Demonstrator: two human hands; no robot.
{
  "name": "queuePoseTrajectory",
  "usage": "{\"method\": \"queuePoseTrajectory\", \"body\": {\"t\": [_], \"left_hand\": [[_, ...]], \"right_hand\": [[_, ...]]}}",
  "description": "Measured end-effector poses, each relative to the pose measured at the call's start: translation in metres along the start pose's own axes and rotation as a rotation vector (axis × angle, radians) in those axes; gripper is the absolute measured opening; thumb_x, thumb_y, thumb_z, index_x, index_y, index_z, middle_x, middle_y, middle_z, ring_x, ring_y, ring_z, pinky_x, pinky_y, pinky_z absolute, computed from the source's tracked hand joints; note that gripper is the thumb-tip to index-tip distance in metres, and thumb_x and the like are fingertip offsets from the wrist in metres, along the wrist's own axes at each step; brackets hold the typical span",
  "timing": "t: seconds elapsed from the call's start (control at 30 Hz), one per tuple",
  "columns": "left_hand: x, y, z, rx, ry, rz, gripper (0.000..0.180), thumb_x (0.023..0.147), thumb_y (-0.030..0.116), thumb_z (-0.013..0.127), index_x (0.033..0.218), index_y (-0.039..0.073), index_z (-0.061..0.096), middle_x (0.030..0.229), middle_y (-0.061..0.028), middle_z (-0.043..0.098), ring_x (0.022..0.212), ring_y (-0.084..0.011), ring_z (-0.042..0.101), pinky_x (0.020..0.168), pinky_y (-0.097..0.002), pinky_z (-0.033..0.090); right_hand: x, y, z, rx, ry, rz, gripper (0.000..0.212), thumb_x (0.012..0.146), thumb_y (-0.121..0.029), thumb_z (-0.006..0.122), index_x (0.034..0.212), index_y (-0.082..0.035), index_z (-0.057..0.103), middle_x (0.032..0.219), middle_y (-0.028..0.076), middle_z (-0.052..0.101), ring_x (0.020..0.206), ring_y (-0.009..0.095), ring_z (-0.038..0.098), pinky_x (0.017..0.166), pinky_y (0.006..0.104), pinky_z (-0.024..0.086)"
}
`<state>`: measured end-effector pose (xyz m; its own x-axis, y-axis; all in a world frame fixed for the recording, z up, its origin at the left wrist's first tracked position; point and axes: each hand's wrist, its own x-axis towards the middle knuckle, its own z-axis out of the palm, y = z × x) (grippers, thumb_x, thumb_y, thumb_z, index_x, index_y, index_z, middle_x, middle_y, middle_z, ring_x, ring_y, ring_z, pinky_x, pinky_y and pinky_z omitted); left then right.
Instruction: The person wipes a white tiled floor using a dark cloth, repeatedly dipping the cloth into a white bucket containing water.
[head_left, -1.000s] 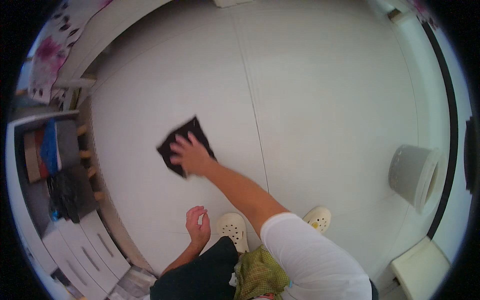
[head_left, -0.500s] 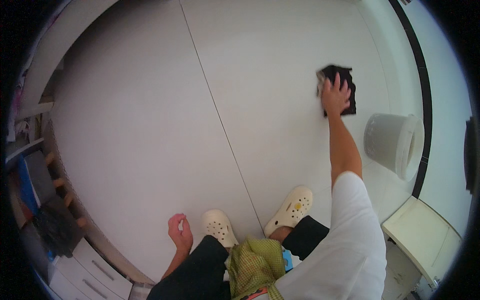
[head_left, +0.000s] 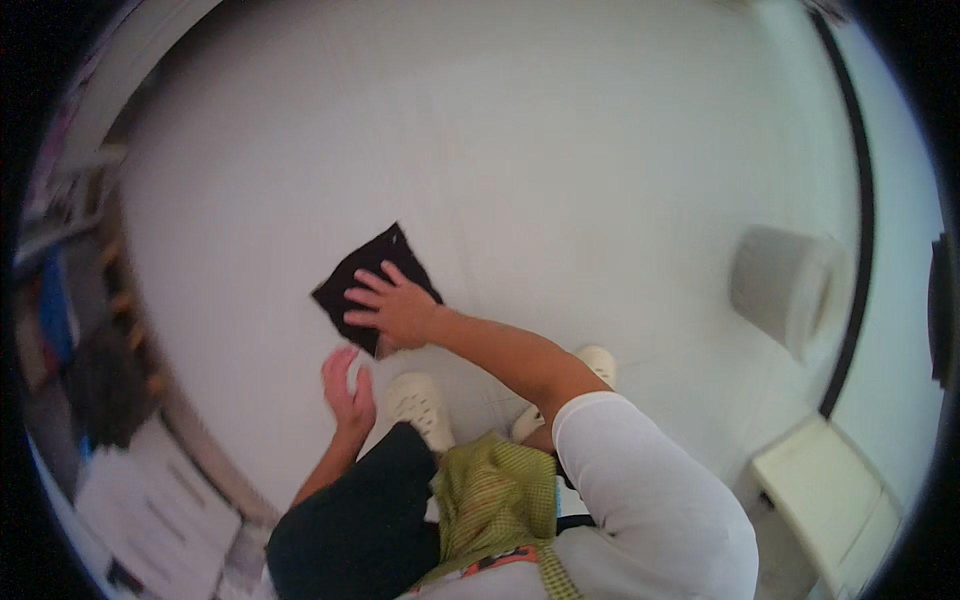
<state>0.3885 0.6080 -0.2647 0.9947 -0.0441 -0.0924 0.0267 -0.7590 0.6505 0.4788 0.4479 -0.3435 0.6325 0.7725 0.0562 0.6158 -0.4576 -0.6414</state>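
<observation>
A dark, nearly black cloth (head_left: 338, 290) lies spread on the pale floor, just left of the middle. My right hand (head_left: 398, 312) rests on top of it, palm down, its fingers stretched out and spread, covering the cloth's lower right part. Below the cloth, near its bottom corner, hovers my left hand (head_left: 348, 393). It is empty, with fingers loosely bent and the thumb apart from them. Whether it touches the floor I cannot tell.
To the right, a whitish plastic bucket (head_left: 775, 280) stands near the wall. A cream stool (head_left: 825, 480) is at the lower right. Shelves with mixed items (head_left: 110, 375) and white drawers (head_left: 155, 510) line the left. My cream clogs (head_left: 418, 405) stand on the floor (head_left: 600, 180).
My right hand and the dark cloth have swept across the floor from the upper right to left of the middle. My left hand has risen slightly in the picture.
</observation>
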Motion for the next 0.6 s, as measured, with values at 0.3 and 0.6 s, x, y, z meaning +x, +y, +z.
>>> {"method": "queuePoseTrajectory", "body": {"t": [0.3, 0.6], "left_hand": [[0.07, -0.071, 0.028, 0.488, -0.369, 0.444, 0.053, 0.08, 0.044, 0.053, 0.128, 0.026, 0.041, 0.141, -0.0052, 0.026, 0.131, -0.03, 0.018, 0.097, -0.0638, 0.016], [0.031, -0.19, -0.08, 0.314, 0.023, -1.042, 0.086, 0.077, 0.059, 0.047, 0.14, 0.014, 0.009, 0.146, -0.0176, 0.0, 0.132, -0.0443, 0.001, 0.1, -0.0599, 0.017]], "right_hand": [[-0.071, 0.055, -0.021, -0.226, 0.577, 0.606, 0.052, 0.068, -0.008, 0.061, 0.118, -0.009, 0.048, 0.128, 0.02, 0.04, 0.123, 0.039, 0.032, 0.099, 0.0492, 0.026], [-0.148, 0.013, -0.016, -0.4, 0.081, 0.979, 0.054, 0.084, -0.022, 0.05, 0.133, -0.011, 0.032, 0.14, 0.024, 0.017, 0.129, 0.043, 0.016, 0.097, 0.0556, 0.023]]}}
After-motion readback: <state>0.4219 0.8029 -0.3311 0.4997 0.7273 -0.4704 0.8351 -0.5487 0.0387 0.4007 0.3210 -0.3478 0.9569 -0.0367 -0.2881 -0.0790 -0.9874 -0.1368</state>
